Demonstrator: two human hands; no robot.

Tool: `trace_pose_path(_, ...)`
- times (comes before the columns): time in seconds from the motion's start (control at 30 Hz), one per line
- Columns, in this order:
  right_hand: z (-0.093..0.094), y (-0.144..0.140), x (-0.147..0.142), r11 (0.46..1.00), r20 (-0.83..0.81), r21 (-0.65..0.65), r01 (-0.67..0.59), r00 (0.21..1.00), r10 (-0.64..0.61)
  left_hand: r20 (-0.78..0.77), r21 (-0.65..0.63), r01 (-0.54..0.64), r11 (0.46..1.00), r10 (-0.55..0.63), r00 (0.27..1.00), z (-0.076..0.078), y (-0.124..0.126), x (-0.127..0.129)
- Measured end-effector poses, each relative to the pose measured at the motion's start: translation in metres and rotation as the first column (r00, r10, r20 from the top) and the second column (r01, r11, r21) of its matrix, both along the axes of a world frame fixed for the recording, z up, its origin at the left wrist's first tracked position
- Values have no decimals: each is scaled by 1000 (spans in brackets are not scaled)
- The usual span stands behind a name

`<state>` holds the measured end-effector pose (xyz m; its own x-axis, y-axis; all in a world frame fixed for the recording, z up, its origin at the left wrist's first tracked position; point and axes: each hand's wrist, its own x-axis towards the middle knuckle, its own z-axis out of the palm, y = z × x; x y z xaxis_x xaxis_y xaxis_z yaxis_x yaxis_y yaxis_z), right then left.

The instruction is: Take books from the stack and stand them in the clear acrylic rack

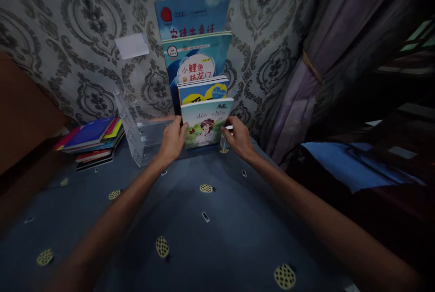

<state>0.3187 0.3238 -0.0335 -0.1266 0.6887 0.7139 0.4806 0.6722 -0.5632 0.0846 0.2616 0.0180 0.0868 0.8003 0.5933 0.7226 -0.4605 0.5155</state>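
Note:
Both of my hands hold the sides of a small light-green book (pixel 207 122) with a cartoon girl on its cover. My left hand (pixel 172 140) grips its left edge, and my right hand (pixel 239 138) its right edge. The book stands upright at the front of a clear stepped rack (pixel 131 131). Behind it rise a blue and yellow book (pixel 204 94), a teal book (pixel 197 58) with a white circle, and at the back a tall blue book (pixel 193 13). My fingertips behind the front book are partly hidden.
A stack of colourful books (pixel 93 138) lies left of the rack. Patterned wallpaper (pixel 95 11) is behind, with a white card (pixel 132 46) on it. A tied curtain (pixel 299 70) hangs at the right. The dark blue tablecloth (pixel 238 219) carries pineapple prints. Blue cloth (pixel 353 165) lies far right.

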Motion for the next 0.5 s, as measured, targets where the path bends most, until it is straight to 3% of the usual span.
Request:
trace_pose_path(0.1, -7, 1, -2, 998, 7, 2, 60, 998, -60, -257, -89, -254, 963, 224, 940, 1, -6, 4)
trace_pose_path(0.17, -10, 0, -4, 997, -8, -20, 72, 997, -72, -353, -157, -348, 924, 277, 894, 2, -10, 8)
trace_pose_path(0.3, -13, 0, -8, 994, -57, -41, 104, 993, -107, -472, -214, -408, 888, 271, 839, 2, -12, 14)
trace_pose_path(0.5, -10, 2, -11, 992, -89, 29, 124, 989, -121, -511, -244, -414, 877, 247, 823, 2, -12, 19)
